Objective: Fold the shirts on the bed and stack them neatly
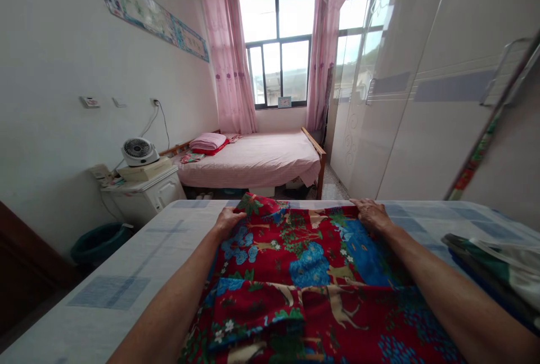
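Observation:
A red printed cloth (274, 263), patterned with blue and green trees and tan animals, is spread partly folded before me. It lies on the bed's white and blue checked sheet (169, 251). At the cloth's far left corner, my left hand (230, 221) is closed on the edge, its fingertips partly hidden. My right hand (373, 215) grips the far right corner, with its fingers bent over the border. A folded layer with a pocket-like flap crosses the near part of the cloth.
Folded dark and pale clothes (498, 268) lie at the right. Beyond stands a second bed (261, 153) with pink bedding. A white fan (140, 151) rests above a cabinet (156, 189) at left, near a teal basin (99, 240). White wardrobes (392, 139) line the right side.

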Tool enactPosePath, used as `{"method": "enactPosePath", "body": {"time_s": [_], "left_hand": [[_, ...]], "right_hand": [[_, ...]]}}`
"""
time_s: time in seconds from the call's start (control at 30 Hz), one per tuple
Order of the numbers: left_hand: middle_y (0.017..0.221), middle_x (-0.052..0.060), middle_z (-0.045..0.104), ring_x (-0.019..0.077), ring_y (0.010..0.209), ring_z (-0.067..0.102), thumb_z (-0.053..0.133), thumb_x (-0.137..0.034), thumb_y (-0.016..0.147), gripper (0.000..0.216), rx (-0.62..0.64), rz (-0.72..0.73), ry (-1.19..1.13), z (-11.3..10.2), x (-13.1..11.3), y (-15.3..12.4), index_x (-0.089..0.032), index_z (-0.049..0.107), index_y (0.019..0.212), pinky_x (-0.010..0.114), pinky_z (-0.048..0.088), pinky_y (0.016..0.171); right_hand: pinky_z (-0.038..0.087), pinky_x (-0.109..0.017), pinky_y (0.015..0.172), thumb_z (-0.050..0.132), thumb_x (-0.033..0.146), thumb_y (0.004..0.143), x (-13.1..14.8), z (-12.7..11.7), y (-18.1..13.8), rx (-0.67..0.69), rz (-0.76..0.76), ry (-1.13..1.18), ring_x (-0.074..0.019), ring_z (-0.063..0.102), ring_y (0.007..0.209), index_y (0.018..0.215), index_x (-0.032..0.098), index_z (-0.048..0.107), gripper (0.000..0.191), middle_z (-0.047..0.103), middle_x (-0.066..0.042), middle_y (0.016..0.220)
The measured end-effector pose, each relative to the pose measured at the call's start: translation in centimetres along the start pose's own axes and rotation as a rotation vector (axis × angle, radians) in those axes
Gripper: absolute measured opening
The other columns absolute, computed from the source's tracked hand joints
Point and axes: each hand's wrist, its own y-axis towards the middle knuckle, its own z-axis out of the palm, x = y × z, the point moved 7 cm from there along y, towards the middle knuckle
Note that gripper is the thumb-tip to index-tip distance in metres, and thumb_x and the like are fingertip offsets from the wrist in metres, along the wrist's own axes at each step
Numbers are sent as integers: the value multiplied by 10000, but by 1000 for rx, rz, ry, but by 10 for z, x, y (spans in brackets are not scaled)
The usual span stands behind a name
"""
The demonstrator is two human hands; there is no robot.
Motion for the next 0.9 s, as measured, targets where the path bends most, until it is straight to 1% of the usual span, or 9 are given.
{"method": "enactPosePath", "body": {"time_s": [0.1,0.2,0.3,0.37,0.47,0.53,0.63,0.77,0.9], "left_hand": [[602,39,674,182,518,612,635,-308,587,231,63,-18,-143,5,-16,-6,-125,658,726,278,477,498],[643,25,686,155,526,604,635,-286,575,244,128,-7,-253,-5,-35,-22,-138,662,768,265,488,529],[668,20,691,136,529,590,641,-273,596,220,228,27,-310,-20,-47,-50,-146,673,773,238,473,533],[708,28,702,151,581,608,638,-264,624,225,356,50,-323,-24,-47,-76,-150,692,809,244,482,577],[772,43,715,201,701,638,638,-271,638,278,567,17,-254,-19,-32,-118,-148,710,877,287,499,679],[783,45,712,218,730,636,642,-301,637,317,623,-16,-180,-13,-20,-138,-141,712,902,299,501,690],[816,30,704,216,776,624,631,-363,657,340,541,-5,-114,-11,-11,-146,-154,708,915,280,497,698],[771,26,684,208,760,609,598,-437,681,341,374,-12,-116,-13,-8,-139,-150,707,829,265,484,659],[743,24,661,184,690,596,636,-427,635,348,321,-65,-200,-12,-6,-135,-126,693,800,257,462,612]], "right_hand": [[365,-391,812,456,149,716,-1,-17,-3,-32,7,-18,-258,540,950,883,197,690,292,651,-120,931],[331,-385,844,444,195,746,-7,-44,-17,-97,11,-27,-244,507,995,887,209,664,262,627,-94,990],[330,-355,824,451,232,754,-18,-65,-44,-161,12,7,-227,491,1018,878,230,645,230,615,-65,1019],[341,-339,777,467,238,737,-25,-70,-70,-191,-17,50,-224,495,1014,840,235,634,196,612,-59,1014],[348,-337,779,463,196,704,-27,-63,-108,-177,-114,90,-224,505,1016,771,226,607,162,610,-58,982],[353,-344,797,449,168,683,-27,-53,-127,-142,-153,109,-229,518,995,744,214,588,158,612,-60,925],[365,-351,792,424,142,669,-28,-46,-142,-128,-135,138,-237,533,966,804,204,593,225,620,-65,918],[358,-381,817,415,152,693,-29,-51,-148,-159,-120,121,-255,527,995,852,210,617,263,630,-67,952],[377,-363,803,420,153,695,-27,-45,-155,-46,-165,131,-233,557,926,784,213,624,230,635,-55,875]]}}
